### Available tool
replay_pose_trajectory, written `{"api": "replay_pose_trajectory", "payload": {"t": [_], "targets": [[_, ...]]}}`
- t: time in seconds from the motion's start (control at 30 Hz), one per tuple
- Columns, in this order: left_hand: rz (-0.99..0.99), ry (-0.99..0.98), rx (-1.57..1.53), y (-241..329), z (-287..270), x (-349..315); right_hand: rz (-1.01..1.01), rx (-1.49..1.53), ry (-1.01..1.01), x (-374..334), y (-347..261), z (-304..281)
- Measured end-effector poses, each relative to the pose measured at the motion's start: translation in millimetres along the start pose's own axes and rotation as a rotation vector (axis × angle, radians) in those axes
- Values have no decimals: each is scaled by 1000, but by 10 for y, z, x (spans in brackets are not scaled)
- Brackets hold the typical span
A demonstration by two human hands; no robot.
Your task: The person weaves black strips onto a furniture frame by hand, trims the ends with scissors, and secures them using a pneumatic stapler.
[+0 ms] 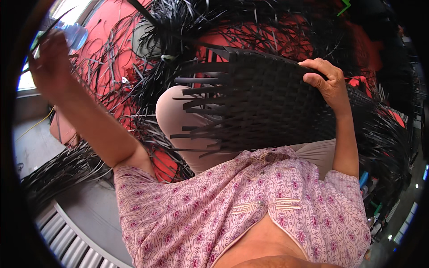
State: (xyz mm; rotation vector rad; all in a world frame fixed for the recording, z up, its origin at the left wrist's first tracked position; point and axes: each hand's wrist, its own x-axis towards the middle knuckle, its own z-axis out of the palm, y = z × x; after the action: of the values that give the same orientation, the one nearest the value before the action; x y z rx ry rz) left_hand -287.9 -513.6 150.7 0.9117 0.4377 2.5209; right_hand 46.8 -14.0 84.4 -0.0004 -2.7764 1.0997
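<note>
A black woven panel (pixel 272 98) lies across my lap, its flat strips interlaced. Loose strip ends (pixel 201 102) stick out from its left side. My right hand (pixel 326 80) grips the panel's far edge toward the right, thumb on the near face and fingers over the top. Far out to the upper left, my left hand (pixel 51 67) is raised at arm's length, dark and blurred, with its fingers curled. A thin black strip (pixel 60 20) runs through it and juts out above; the strip's other end is hard to follow.
Piles of loose black strips (pixel 178 27) cover the red surface (pixel 105 27) beyond the panel. A clear plastic bottle (pixel 77 35) stands by my left hand. More strips (pixel 67 165) bunch at the left, above a slatted metal piece (pixel 73 236). My knee (pixel 172 107) props the panel.
</note>
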Motion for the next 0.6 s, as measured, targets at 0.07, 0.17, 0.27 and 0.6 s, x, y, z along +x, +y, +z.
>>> {"api": "replay_pose_trajectory", "payload": {"t": [0.07, 0.17, 0.27, 0.6], "targets": [[-77, 6, 51, -771, -40, -281, -20, 4, 4, -101, -6, 47], [-153, 530, 1139, -1975, 252, -696, 6, -10, 17, -235, -31, 90], [-439, 640, 643, -2275, 186, -1027, -15, 1, 42, -318, -63, 93], [-792, 496, 227, -2716, 292, -1085, -63, -37, 98, -375, -32, 117]]}}
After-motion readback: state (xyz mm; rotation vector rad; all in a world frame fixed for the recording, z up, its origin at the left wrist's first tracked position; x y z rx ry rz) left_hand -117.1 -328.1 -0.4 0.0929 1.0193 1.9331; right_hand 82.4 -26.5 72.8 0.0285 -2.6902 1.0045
